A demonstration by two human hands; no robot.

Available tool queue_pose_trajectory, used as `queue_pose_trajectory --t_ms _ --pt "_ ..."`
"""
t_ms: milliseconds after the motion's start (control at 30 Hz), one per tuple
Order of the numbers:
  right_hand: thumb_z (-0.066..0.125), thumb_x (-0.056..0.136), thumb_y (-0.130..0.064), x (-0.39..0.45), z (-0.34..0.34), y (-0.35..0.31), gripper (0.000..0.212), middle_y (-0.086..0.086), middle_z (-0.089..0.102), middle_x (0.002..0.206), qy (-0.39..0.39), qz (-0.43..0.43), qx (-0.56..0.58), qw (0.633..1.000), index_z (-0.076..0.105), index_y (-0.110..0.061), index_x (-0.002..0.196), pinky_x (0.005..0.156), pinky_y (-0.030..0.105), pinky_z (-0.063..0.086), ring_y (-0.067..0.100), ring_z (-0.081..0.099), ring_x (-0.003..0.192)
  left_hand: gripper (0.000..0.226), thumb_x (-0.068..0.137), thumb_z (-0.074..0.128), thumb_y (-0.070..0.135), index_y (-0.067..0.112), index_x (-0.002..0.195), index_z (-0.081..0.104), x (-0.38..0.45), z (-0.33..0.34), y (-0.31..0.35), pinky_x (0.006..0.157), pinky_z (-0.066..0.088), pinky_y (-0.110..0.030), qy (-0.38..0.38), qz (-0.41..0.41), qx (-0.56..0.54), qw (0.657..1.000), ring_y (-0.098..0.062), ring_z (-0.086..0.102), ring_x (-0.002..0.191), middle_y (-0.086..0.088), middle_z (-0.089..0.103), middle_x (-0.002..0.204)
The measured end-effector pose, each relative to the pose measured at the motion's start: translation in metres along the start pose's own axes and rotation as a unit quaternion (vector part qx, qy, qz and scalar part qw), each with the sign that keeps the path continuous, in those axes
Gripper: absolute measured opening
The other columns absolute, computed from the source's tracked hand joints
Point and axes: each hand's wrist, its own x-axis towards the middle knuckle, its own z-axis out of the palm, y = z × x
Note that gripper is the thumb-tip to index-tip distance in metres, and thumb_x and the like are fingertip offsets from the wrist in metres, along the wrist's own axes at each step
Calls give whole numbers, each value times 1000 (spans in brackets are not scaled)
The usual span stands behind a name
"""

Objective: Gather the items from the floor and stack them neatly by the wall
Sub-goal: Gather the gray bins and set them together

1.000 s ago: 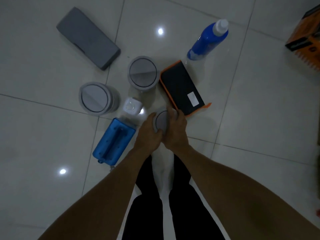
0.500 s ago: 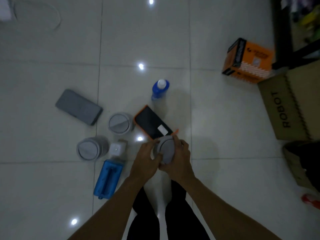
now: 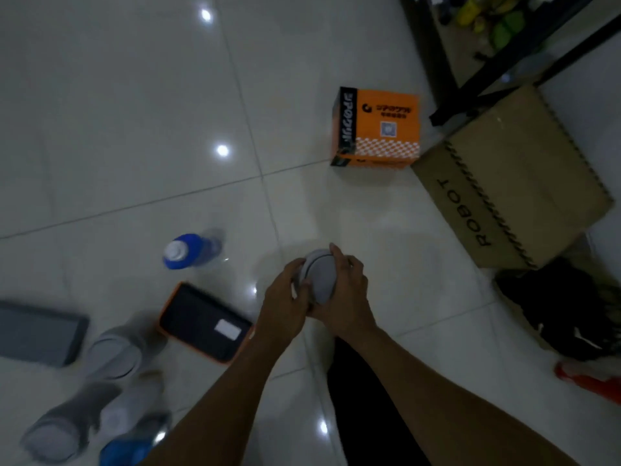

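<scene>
Grey and round, the canister (image 3: 320,276) sits just below the frame's centre, lifted off the tiled floor (image 3: 134,129), gripped from both sides: left hand (image 3: 285,306) curls round its left edge, right hand (image 3: 346,297) wraps its right side. Lower left lie a black orange-rimmed case (image 3: 201,322), a blue bottle (image 3: 188,252), a grey box (image 3: 37,332) and blurred grey canisters (image 3: 114,353). Upper right stand an orange carton (image 3: 378,129) and a cardboard box (image 3: 517,183).

Both hands have lifted the grey canister (image 3: 321,277) off the floor, toward the orange box (image 3: 376,127).
</scene>
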Motion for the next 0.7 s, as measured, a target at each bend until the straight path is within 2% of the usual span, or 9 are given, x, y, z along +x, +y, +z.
queue_pose_trajectory --t_ms 67,133,267,300,400,467,567,700 --pt "87 53 -57 40 -28 22 126 5 28 146 -10 7 -17 1000 14 -41 155 101 51 49 32 38 131 36 101 55 24 12 136 54 37 31 11 92 51 -17 -14 2 -5 1000 -2 61 111 0 65 126" --pt "93 54 -44 80 -58 41 128 7 26 147 -15 13 -32 999 15 -37 155 103 51 47 33 37 132 37 101 56 20 12 137 53 75 62 22 92 49 -15 -35 16 -12 999 1 60 113 1 64 127" --pt "96 54 -36 157 -108 83 129 13 29 146 0 9 -69 998 19 -27 157 102 53 45 36 39 131 37 98 59 14 13 134 55 155 121 37 87 44 -7 -47 43 21 998 15 57 105 8 63 122" --pt "97 53 -35 175 -118 92 130 13 28 146 3 13 -71 997 19 -27 157 102 53 46 37 39 131 38 96 59 14 14 134 55 174 134 41 87 46 -9 -51 49 32 997 12 58 103 8 63 121" --pt "96 54 -34 221 -136 117 130 12 24 148 16 30 -62 998 18 -26 157 101 54 48 38 37 133 46 90 61 22 16 135 53 219 168 51 87 53 -26 -70 53 47 995 -11 62 107 1 65 123" --pt "95 58 -33 242 -142 131 125 13 21 150 19 29 -65 997 18 -25 157 101 54 49 39 35 136 51 89 61 24 16 138 49 238 186 55 85 51 -25 -84 34 58 994 -19 61 110 -4 63 126" --pt "91 65 -28 264 -144 146 119 15 20 153 15 35 -98 995 16 -26 157 101 53 48 41 32 137 58 92 65 16 16 145 41 255 206 52 87 45 -23 -101 9 75 992 -22 56 118 -8 58 136" --pt "95 58 -26 271 -138 155 127 13 21 153 -2 55 -106 993 15 -29 156 103 50 46 39 32 138 65 90 61 15 18 149 35 262 209 34 92 43 -18 -143 -33 63 987 -22 50 129 -7 51 144"
